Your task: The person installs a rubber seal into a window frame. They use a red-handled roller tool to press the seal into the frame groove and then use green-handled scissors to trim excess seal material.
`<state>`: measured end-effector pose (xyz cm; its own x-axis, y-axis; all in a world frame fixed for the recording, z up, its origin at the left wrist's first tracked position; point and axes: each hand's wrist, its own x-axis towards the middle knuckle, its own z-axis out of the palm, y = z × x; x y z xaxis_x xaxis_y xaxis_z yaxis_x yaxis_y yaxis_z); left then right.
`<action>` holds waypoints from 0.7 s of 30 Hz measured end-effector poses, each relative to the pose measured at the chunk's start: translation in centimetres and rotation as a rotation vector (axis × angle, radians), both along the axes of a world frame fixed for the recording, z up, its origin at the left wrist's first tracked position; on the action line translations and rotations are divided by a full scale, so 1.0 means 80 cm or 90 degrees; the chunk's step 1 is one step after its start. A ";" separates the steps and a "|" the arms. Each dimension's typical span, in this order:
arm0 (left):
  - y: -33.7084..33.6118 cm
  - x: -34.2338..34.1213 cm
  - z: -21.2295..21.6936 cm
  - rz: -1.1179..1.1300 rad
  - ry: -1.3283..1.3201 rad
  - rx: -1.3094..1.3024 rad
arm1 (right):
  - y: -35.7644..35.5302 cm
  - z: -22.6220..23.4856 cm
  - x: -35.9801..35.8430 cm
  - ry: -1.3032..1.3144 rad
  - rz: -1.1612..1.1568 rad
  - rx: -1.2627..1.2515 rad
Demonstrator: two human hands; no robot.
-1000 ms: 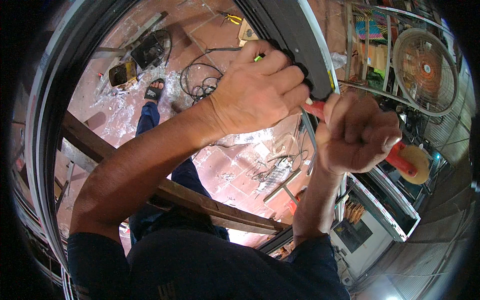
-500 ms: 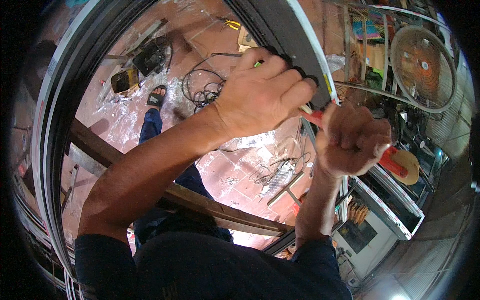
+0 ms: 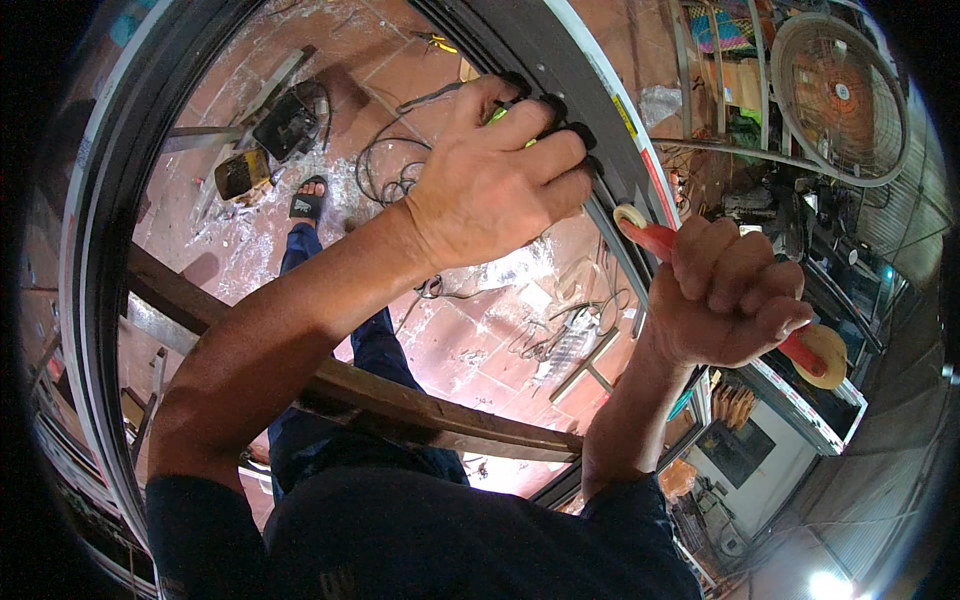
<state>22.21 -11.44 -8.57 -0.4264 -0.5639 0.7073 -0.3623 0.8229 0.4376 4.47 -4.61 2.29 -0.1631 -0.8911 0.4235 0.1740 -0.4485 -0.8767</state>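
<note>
My right hand (image 3: 735, 290) is closed around a red-handled tool (image 3: 655, 238) that has a round cream piece at each end, much like a spline roller. Its smaller-looking end is beside the dark frame (image 3: 590, 95), and the other pokes out past the heel of my hand. My left hand (image 3: 500, 185) is curled against the inner edge of the same frame, fingertips dark. A bit of bright green (image 3: 497, 115) shows between its thumb and fingers; what it grips is mostly hidden.
A brown wooden bar (image 3: 430, 410) crosses in front of my body. Below, the tiled floor holds black cables (image 3: 375, 170), yellow-handled pliers (image 3: 437, 42) and a dark container (image 3: 243, 177). A round fan (image 3: 840, 92) stands at the far right, near metal racks.
My left hand has shifted left and slightly up along the frame. My right hand has moved a little right with the tool, whose front end now shows. The whole view has shifted slightly.
</note>
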 end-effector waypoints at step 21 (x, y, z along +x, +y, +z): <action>0.000 -0.009 0.009 0.055 -0.063 0.025 | -0.003 -0.025 -0.008 -0.046 0.007 0.104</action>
<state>21.49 -11.43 -7.87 -0.4422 -0.6282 0.6402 -0.4743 0.7696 0.4276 3.83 -4.85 0.25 -0.1773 -0.9491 0.2603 0.2432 -0.2985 -0.9229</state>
